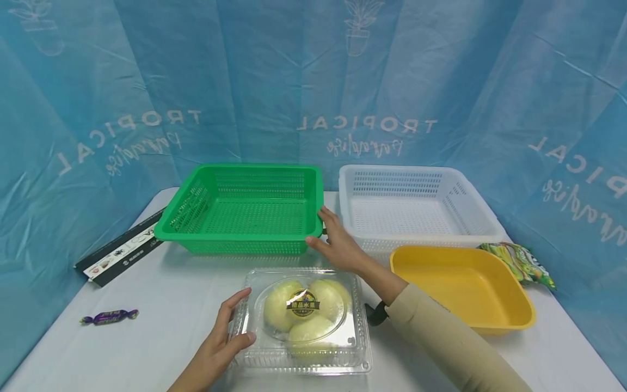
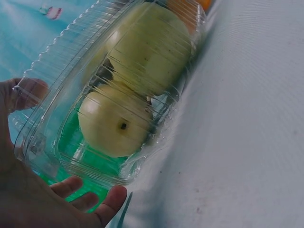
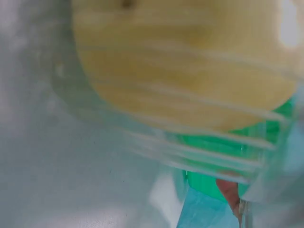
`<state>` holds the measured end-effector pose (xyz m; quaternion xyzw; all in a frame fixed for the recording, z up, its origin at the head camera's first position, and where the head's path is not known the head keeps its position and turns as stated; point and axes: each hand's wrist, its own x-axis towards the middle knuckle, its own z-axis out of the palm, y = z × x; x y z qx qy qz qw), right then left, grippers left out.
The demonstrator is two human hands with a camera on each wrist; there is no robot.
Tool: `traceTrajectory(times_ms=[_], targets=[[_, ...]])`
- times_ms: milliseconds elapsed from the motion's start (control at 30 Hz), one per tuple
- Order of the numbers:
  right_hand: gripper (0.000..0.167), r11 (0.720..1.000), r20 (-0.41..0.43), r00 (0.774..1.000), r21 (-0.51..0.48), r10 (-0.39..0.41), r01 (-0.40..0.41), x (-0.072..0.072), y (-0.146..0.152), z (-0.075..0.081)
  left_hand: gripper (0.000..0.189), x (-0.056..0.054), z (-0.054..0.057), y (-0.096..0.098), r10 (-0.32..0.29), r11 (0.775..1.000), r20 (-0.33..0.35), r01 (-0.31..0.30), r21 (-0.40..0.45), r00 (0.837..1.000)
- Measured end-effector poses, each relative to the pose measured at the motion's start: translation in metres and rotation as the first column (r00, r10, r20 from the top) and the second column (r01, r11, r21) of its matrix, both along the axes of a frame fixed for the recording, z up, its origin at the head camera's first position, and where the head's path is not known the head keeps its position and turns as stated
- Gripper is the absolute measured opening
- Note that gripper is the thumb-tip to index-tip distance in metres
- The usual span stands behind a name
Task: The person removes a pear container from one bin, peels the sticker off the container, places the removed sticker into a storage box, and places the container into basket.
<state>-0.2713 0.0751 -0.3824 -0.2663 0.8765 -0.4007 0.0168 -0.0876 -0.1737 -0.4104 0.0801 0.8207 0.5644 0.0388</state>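
The clear clamshell box (image 1: pixel 349 356) is lying on the white table cover (image 1: pixel 166 294) and carrying a dark round label (image 1: pixel 302 302) that is reading "精品水果"; the label's smaller print is staying too tiny to make out. Inside the box, pale yellow-green fruits (image 1: pixel 281 305) are showing through the lid. Beyond the box, the blue curtain (image 1: pixel 264 71) is displaying "TROPICAL Paradise" in mirrored white letters.

The left hand (image 1: pixel 215 343) is resting at the box's left end, its thumb and fingers spreading apart around that end, with the fruits lying past the fingertips, behind the plastic. The right hand (image 1: pixel 340 245) is reaching over beyond the box, spreading thumb from fingers across the near right corner of the green basket (image 1: pixel 259 215); whether its fingertips are pinching the rim, I cannot tell.

The green basket is sitting beyond the box, toward its left, and the white basket (image 1: pixel 397 215) beyond it, toward its right. Right of the box, a yellow basin (image 1: pixel 441 277) is partly hiding a green snack bag (image 1: pixel 521 264). Left of the box, a purple-wrapped candy (image 1: pixel 110 317) is lying; farther beyond, a long black-and-white carton (image 1: pixel 122 250) is bearing illegible print.
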Motion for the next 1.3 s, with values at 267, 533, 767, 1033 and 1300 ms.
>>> traceTrajectory(times_ms=[267, 533, 767, 1033, 1300], targets=[[0.075, 0.999, -0.001, 0.999, -0.008, 0.051, -0.051, 0.011, 0.007, 0.006, 0.067, 0.000, -0.001, 0.001, 0.004, 1.000, 0.011, -0.004, 0.019, 1.000], [0.077, 0.995, -0.096, 0.993, 0.083, 0.067, -0.059, 0.029, 0.017, 0.017, 0.067, -0.001, -0.001, 0.001, 0.010, 1.000, 0.011, -0.010, 0.019, 1.000], [0.073, 0.993, -0.156, 0.987, 0.117, 0.049, -0.031, 0.046, 0.023, 0.021, 0.066, 0.000, -0.001, 0.001, 0.022, 1.000, 0.037, -0.023, 0.011, 0.999], [0.073, 0.998, -0.175, 0.983, 0.052, 0.050, -0.041, 0.063, 0.022, 0.016, 0.066, 0.001, -0.001, 0.001, 0.021, 1.000, 0.029, -0.021, 0.022, 0.999], [0.072, 0.996, -0.258, 0.962, 0.031, 0.092, -0.087, 0.078, 0.016, 0.013, 0.066, 0.000, -0.002, 0.000, 0.004, 0.999, 0.023, -0.005, 0.045, 1.000]])
